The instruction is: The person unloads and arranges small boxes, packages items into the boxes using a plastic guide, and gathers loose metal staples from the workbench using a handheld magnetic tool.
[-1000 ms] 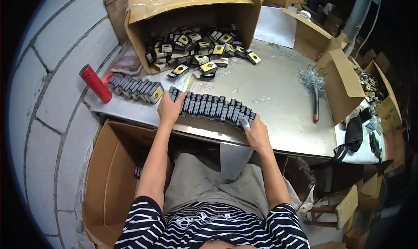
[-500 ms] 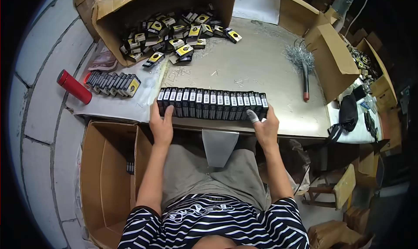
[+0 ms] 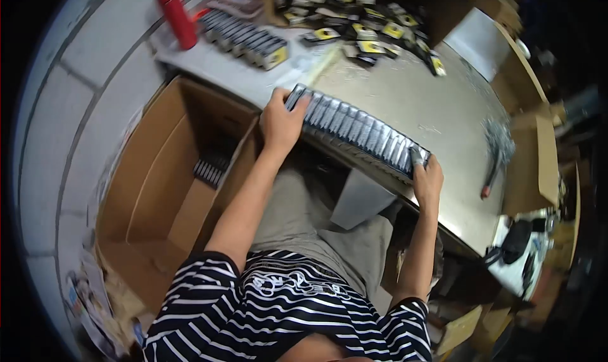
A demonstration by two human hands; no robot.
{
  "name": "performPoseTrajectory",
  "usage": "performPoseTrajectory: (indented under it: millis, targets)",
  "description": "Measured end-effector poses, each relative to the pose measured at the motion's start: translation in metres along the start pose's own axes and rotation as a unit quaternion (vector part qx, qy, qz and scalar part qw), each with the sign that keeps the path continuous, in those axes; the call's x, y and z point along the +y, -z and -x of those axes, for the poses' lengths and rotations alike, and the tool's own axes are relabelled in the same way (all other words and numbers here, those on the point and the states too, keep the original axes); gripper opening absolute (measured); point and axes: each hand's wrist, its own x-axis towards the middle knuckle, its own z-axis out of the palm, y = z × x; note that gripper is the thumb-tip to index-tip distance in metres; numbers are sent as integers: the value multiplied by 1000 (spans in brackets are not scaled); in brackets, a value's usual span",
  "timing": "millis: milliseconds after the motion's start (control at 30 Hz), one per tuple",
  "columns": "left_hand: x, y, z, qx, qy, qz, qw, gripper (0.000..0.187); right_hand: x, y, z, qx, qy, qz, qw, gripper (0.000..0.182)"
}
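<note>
Grey metal table fills the upper view, with an open cardboard box on the floor at its left. Both hands clamp a long row of small black packs at the table's near edge: the left hand presses its left end, the right hand its right end, each grip closed against the row. Whether the row is lifted is hard to tell. A red bottle stands far left beside a second row of packs.
</note>
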Motion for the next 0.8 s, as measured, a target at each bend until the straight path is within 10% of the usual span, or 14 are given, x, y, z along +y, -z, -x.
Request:
performPoseTrajectory:
  millis: [200,400,433,500,600,667,700,733,767,800]
  targets:
    - [23,186,-47,248,-144,343,895,16,-158,-69,-1,-20,149,-345,926,44]
    - [-23,367,-49,348,-271,346,828,24,-396,-239,52,-294,138,-433,841,19]
    - [-35,383,-46,346,-298,275,846,27,-425,-250,91,-359,-21,-547,756,18]
    - [-61,398,-32,375,-249,150,880,31,-451,-350,119,-415,-33,-522,744,21]
    - [-121,399,-2,323,-178,-79,926,42,-420,-489,210,-452,-165,-556,678,46]
    - [-164,376,19,316,-52,61,945,63,-351,-540,264,-477,-250,-530,655,61]
    - [-186,364,30,306,18,106,946,69,-298,-582,284,-469,-294,-401,730,65]
    - [-215,351,40,300,43,113,946,70,-262,-584,301,-517,-385,-459,612,70]
    - [-242,334,52,303,80,117,942,70,-224,-582,312,-467,-417,-324,709,51]
    - [-262,319,64,296,117,130,939,66,-159,-618,321,-481,-451,-302,689,52]
